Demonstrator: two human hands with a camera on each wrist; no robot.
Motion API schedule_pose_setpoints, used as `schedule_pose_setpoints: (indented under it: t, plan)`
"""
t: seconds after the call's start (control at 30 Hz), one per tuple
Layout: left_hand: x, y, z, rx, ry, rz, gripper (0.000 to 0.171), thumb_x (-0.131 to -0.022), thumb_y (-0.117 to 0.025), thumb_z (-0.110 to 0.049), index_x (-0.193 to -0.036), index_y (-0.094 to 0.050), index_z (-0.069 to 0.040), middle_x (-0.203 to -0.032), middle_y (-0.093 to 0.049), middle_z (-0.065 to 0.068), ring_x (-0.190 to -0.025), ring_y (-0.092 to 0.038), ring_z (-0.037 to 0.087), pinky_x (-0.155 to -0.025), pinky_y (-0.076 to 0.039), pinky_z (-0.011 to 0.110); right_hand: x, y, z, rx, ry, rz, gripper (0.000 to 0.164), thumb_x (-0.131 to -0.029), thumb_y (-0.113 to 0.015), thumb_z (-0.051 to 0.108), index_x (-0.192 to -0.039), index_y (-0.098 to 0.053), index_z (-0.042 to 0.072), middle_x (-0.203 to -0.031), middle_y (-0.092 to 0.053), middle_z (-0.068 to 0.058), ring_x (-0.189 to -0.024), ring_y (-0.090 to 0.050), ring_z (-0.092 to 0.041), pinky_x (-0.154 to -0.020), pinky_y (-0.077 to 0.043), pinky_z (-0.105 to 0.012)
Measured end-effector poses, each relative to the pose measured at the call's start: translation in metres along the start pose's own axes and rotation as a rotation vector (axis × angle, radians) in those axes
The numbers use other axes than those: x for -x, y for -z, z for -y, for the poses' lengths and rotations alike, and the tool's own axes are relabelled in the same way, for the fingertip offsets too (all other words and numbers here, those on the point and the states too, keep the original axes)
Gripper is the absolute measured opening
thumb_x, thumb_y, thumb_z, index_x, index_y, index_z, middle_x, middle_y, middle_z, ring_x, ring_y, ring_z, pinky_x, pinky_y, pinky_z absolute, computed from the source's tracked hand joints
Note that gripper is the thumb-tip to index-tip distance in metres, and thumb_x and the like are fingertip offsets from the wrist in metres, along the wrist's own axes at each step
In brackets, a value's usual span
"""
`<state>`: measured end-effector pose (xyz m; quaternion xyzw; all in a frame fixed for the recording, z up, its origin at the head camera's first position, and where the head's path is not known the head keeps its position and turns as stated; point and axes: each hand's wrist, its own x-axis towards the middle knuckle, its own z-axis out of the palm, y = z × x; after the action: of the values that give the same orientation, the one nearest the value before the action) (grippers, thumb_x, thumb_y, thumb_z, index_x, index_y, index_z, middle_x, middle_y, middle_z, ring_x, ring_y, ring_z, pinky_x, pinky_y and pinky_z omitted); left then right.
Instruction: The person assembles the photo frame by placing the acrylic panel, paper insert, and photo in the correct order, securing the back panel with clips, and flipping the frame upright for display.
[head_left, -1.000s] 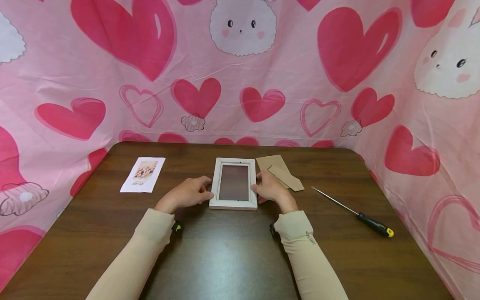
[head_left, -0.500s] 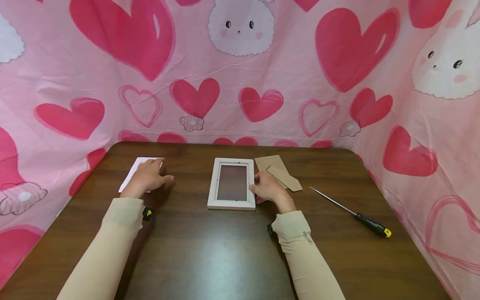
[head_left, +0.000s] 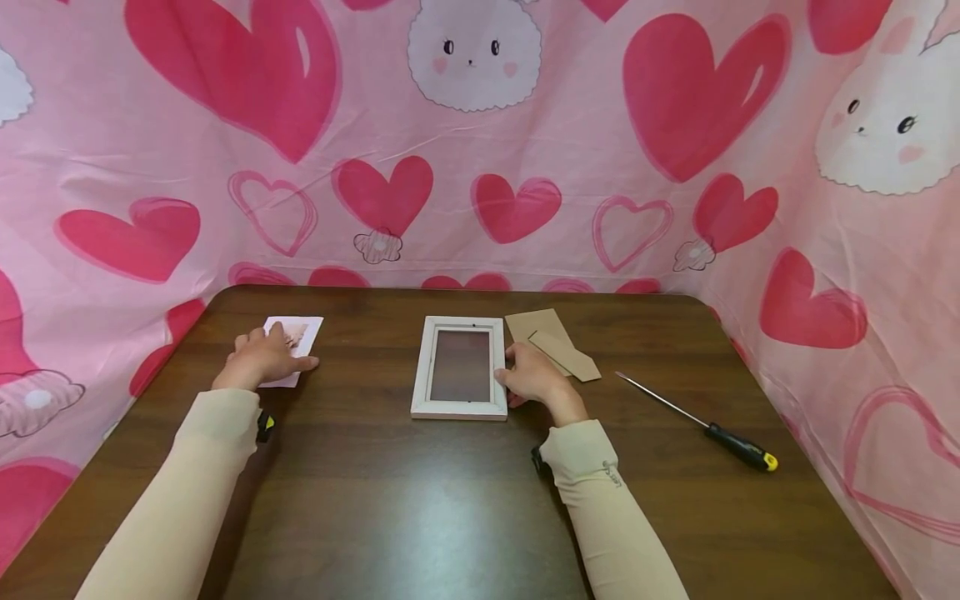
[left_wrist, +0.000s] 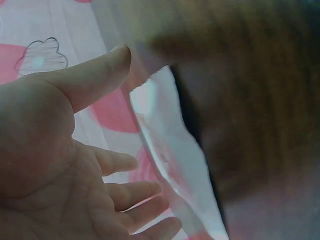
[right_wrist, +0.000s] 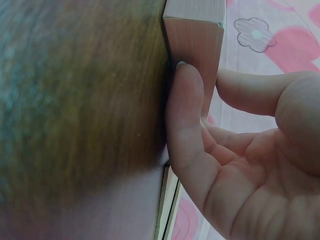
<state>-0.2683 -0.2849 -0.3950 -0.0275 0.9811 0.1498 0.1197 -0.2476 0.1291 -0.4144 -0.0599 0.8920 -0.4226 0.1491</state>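
A white picture frame (head_left: 459,408) with a dark pane lies flat in the middle of the brown table. My right hand (head_left: 534,375) grips its right edge, the thumb on the top face. In the right wrist view the other fingers press the frame's side (right_wrist: 195,45). At the left, my left hand (head_left: 258,358) hovers over a white printed picture sheet (head_left: 306,335), hiding part of it. Its fingers are spread and hold nothing. The left wrist view shows the open palm (left_wrist: 45,165) and the sheet (left_wrist: 172,130) beyond the fingertips.
A brown backing board (head_left: 534,323) with a narrow cardboard stand piece (head_left: 566,354) on it lies just right of the frame. Farther right is a screwdriver (head_left: 738,446) with a black and yellow handle. Pink heart-patterned cloth (head_left: 510,125) stands around the table's back and sides.
My left hand has let go of the frame's left edge and moved left to the picture sheet. The right hand stays on the frame.
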Motion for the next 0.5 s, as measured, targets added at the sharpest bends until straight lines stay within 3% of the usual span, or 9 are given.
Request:
schedule_pose_setpoints:
  t: [0.13, 0.37, 0.5]
  plan:
    - [0.0, -0.004, 0.003, -0.016, -0.03, 0.03, 0.094, -0.084, -0.065, -0.049, -0.133, -0.021, 0.018, -0.122, -0.025, 0.046, -0.107, -0.024, 0.059, -0.086, -0.032, 0.069, 0.0, 0.0, 0.0, 0.013, 0.0, 0.002, 0.038, -0.093, -0.06, 0.013, -0.124, -0.045, -0.005, -0.093, -0.058, -0.015, -0.058, -0.063, -0.021, -0.054, -0.054, -0.033]
    - [-0.003, -0.01, 0.005, -0.026, -0.103, 0.009, 0.072, -0.088, -0.063, -0.042, -0.127, -0.036, 0.013, -0.124, -0.027, 0.041, -0.108, -0.024, 0.057, -0.085, -0.034, 0.067, -0.001, 0.0, -0.001, 0.03, -0.007, 0.0, 0.042, -0.094, -0.06, 0.014, -0.127, -0.044, -0.005, -0.094, -0.057, -0.015, -0.059, -0.063, -0.02, -0.055, -0.054, -0.033]
    - [-0.003, -0.011, 0.002, -0.043, -0.129, 0.009, 0.069, -0.089, -0.062, -0.038, -0.132, -0.038, 0.01, -0.128, -0.029, 0.039, -0.109, -0.026, 0.055, -0.085, -0.035, 0.068, -0.001, 0.0, -0.002, 0.015, -0.006, 0.001, 0.039, -0.093, -0.06, 0.013, -0.125, -0.044, -0.005, -0.092, -0.058, -0.015, -0.058, -0.063, -0.02, -0.054, -0.054, -0.033]
